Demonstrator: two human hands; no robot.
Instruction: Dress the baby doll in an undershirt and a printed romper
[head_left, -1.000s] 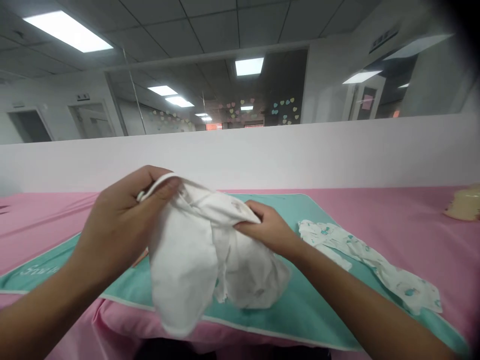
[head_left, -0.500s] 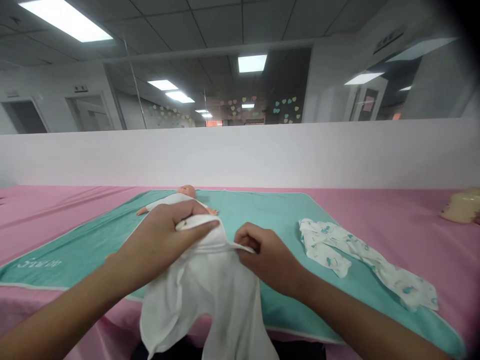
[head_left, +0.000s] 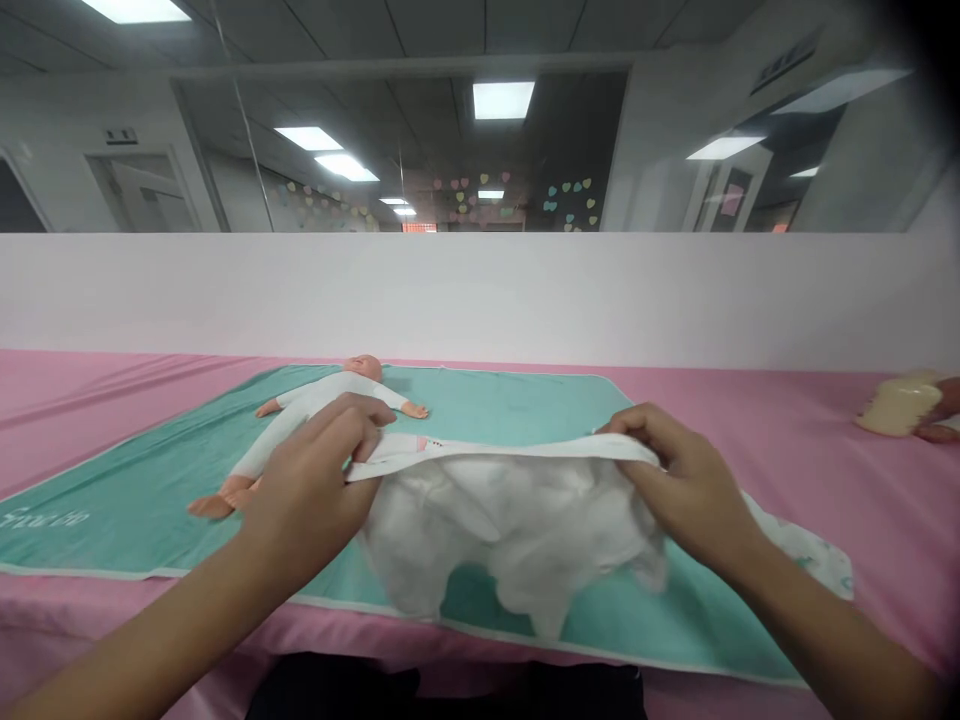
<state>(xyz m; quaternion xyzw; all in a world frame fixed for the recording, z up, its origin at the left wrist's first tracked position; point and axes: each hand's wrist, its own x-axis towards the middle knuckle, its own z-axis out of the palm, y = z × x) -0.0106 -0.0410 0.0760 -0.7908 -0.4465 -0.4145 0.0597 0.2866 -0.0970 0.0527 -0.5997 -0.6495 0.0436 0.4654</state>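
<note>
White baby pants (head_left: 510,500) hang above the mat, their waistband pulled wide between my two hands. My left hand (head_left: 319,475) is closed on the left end of the waistband. At the other end, my right hand (head_left: 679,475) pinches the band between thumb and fingers. The legs of the pants dangle, somewhat blurred. Beyond my left hand a baby doll (head_left: 330,390) in a white outfit lies on its back, arms spread; my hand and wrist partly cover its legs.
A teal mat (head_left: 480,400) covers part of the pink cloth (head_left: 757,420). Patterned baby clothing (head_left: 806,550) lies at the right, mostly behind my right arm. At the far right, another person's hand (head_left: 946,405) holds a cream-coloured container (head_left: 896,405). A white wall (head_left: 480,300) rises behind.
My hands have moved apart, stretching the waistband out sideways; the right hand went right, over the patterned clothing. The pants are raised, and more of the doll shows.
</note>
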